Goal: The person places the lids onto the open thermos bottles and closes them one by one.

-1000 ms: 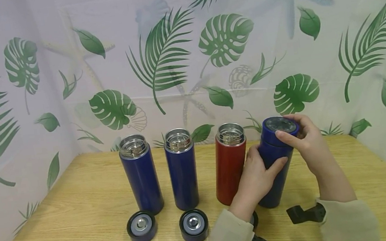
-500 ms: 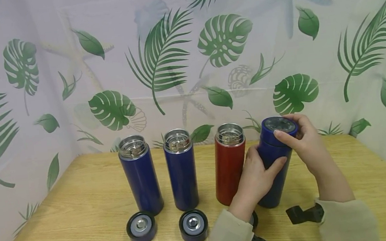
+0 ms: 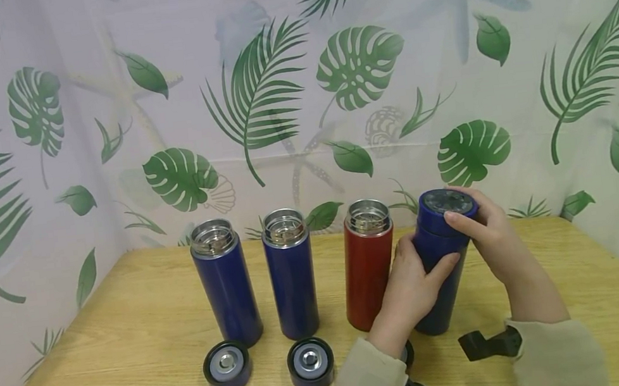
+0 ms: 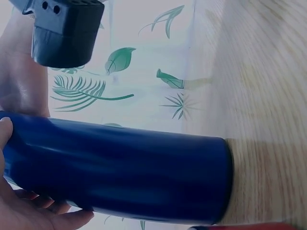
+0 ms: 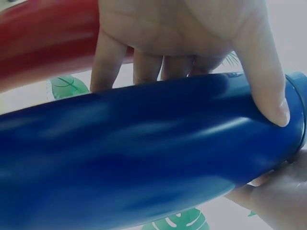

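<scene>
At the right stands a blue thermos bottle [image 3: 442,304], tilted a little, with its lid [image 3: 442,202] on its neck. My left hand [image 3: 411,283] wraps round the bottle's body, its thumb across the front. From the right, my right hand [image 3: 495,239] grips the lid between thumb and fingers; the far fingers are partly hidden. The left wrist view shows the blue bottle [image 4: 124,167] reaching down to the wood. In the right wrist view, the left hand [image 5: 177,28] lies over the bottle and part of the right hand [image 5: 283,196] shows near the lid.
Left of the hands stand an uncapped red bottle [image 3: 368,269] and two uncapped blue bottles, one middle [image 3: 292,284] and one far left [image 3: 229,291]. Upturned lids lie in front, one left [image 3: 227,368] and one middle [image 3: 310,365]. Another lid [image 3: 408,354] is mostly hidden by the left sleeve.
My right thumb and hand have shifted slightly round the lid. The left hand keeps its hold on the bottle, and the other bottles and lids stay put.
</scene>
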Motion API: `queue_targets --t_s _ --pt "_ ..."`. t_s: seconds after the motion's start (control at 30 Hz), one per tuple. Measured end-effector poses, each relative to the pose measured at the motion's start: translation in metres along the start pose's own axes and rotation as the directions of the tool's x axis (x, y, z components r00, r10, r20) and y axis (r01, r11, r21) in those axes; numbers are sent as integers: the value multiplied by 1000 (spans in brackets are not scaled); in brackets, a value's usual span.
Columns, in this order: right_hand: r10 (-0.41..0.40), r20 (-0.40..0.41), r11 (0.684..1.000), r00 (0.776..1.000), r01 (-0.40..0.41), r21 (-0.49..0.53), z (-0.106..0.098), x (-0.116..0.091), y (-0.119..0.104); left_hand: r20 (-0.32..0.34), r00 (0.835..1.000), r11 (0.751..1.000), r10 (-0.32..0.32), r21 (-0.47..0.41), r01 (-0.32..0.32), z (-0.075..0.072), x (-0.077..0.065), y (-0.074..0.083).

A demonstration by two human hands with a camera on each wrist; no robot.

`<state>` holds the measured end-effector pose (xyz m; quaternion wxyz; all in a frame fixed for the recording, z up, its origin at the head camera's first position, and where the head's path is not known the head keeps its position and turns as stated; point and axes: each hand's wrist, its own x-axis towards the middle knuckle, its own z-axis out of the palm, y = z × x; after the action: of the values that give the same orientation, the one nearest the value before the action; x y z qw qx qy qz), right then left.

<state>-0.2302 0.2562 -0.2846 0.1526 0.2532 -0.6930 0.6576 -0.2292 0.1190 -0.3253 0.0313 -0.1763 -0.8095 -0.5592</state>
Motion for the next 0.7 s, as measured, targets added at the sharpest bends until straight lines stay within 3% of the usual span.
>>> queue_targets --t_s 0.43,0.7 --pt "46 -59 990 997 -53 -134 2 0 -7 -1 1000 1000 1 4 -1 -1 0 1" --pt "140 -67 945 988 -154 -289 4 0 -11 27 1000 1000 -4 -4 4 -2 0 0"
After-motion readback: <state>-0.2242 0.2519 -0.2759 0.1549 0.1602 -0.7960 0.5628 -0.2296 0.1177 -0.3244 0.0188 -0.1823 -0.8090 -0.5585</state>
